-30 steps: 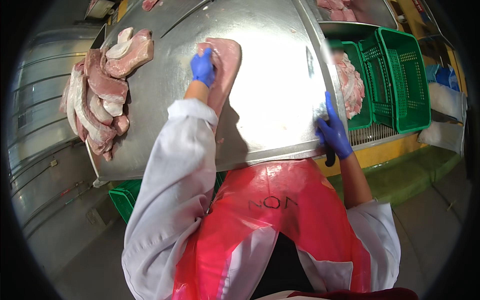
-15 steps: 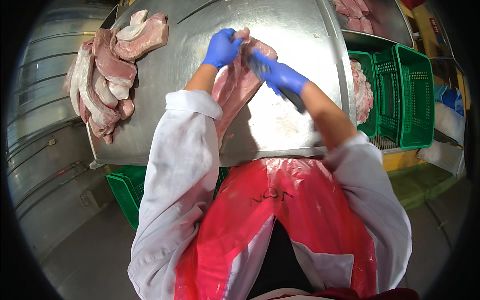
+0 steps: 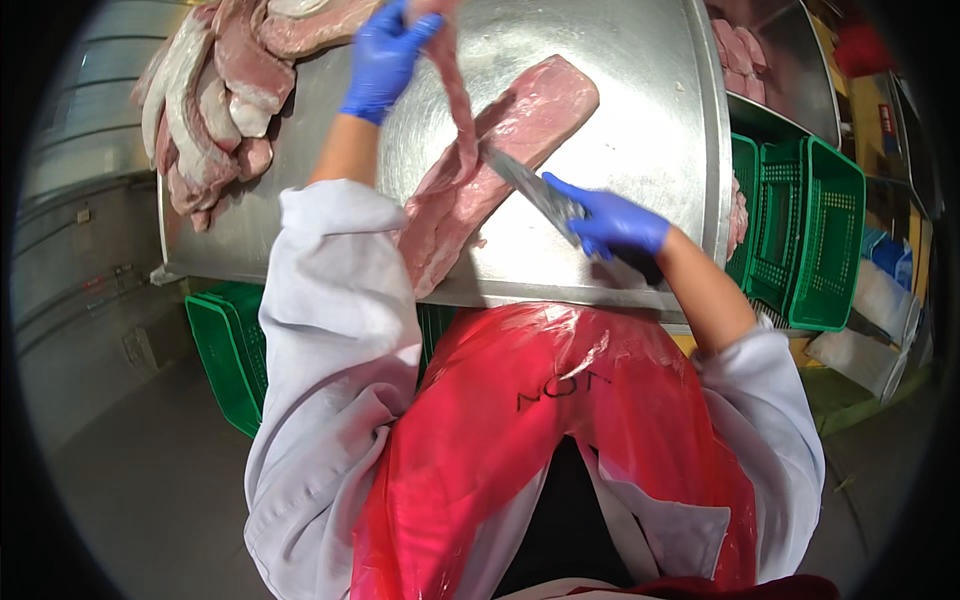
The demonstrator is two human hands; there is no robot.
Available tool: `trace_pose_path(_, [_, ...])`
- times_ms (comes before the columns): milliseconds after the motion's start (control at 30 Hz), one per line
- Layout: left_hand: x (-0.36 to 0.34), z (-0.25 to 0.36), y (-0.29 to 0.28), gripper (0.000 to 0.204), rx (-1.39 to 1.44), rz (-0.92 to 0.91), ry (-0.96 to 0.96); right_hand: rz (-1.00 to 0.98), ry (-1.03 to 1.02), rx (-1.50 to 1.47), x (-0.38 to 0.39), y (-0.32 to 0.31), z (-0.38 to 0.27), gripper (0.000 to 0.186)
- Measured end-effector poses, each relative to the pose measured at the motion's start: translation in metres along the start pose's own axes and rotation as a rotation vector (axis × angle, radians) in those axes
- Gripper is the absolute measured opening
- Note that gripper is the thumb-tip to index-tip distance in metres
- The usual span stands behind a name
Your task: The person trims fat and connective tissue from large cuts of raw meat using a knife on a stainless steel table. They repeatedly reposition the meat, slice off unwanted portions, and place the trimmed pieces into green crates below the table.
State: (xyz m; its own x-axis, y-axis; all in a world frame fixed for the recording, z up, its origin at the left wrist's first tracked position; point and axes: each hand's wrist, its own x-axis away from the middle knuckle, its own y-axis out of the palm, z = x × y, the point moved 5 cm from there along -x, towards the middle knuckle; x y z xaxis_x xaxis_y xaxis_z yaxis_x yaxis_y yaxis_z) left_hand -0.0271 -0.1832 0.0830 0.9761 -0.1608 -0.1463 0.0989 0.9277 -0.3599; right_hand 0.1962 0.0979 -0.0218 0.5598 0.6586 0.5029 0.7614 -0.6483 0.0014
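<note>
While the left hand (image 3: 383,62) held the strip (image 3: 456,95) up in a closed grip, the right hand (image 3: 618,222) clasped the knife (image 3: 530,187), blade where strip met the meat (image 3: 540,112) lying on the counter (image 3: 645,130). Judged best: steady tension, flat blade, shallow strokes.

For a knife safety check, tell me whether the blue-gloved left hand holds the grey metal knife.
No: the blue-gloved right hand holds the knife, while the left hand grips a thin strip of pink meat.
</note>
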Motion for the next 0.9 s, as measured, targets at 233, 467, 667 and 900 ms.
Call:
trace_pose_path(233, [0.044,0.055,-0.133,0.017,0.492,0.25,0.095,0.368,-0.064,-0.268,-0.079,0.014,-0.039,0.082])
trace_pose_path(467, [0.091,0.121,-0.137,0.038,0.411,0.25,0.255,0.24,-0.012,-0.211,-0.138,0.066,-0.047,0.082])
trace_pose_path(667, [0.127,0.122,-0.185,0.043,0.477,0.209,0.384,0.09,0.117,-0.027,-0.125,0.115,-0.061,0.081])
trace_pose_path(900, [0.164,0.16,-0.231,0.036,0.552,0.267,0.474,0.155,-0.01,0.241,-0.117,0.135,-0.062,0.078])
